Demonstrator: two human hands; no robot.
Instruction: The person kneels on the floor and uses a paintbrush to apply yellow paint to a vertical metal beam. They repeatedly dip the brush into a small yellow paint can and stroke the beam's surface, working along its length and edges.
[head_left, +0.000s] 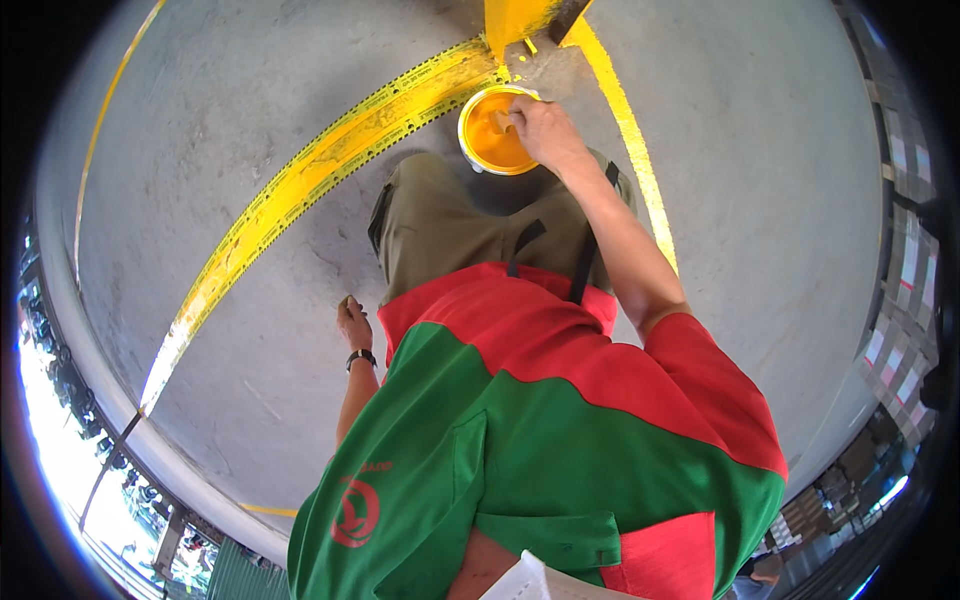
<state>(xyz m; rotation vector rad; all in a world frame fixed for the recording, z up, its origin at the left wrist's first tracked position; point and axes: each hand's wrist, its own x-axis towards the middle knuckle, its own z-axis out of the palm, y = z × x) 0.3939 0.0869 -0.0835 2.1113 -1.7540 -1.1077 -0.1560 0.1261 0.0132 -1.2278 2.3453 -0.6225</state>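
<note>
A round white-rimmed bucket [466, 143] of yellow-orange paint [497, 150] stands on the floor just in front of my knees. Over its right rim reaches my right hand [545, 130], fingers closed on a paintbrush [500, 122] whose lower end is down in the bucket. Away from the bucket, my left hand [353, 325] hangs low beside my left hip, a dark watch [361, 356] on its wrist. Its fingers are curled in, and what lies inside them, if anything, is hidden.
A wide yellow floor stripe [330, 150], edged with printed tape, curves from the bucket to the left. Beyond the bucket stands a yellow post [510, 25]. Another yellow line [630, 130] runs down its right side. Stacked goods [905, 250] line the far right.
</note>
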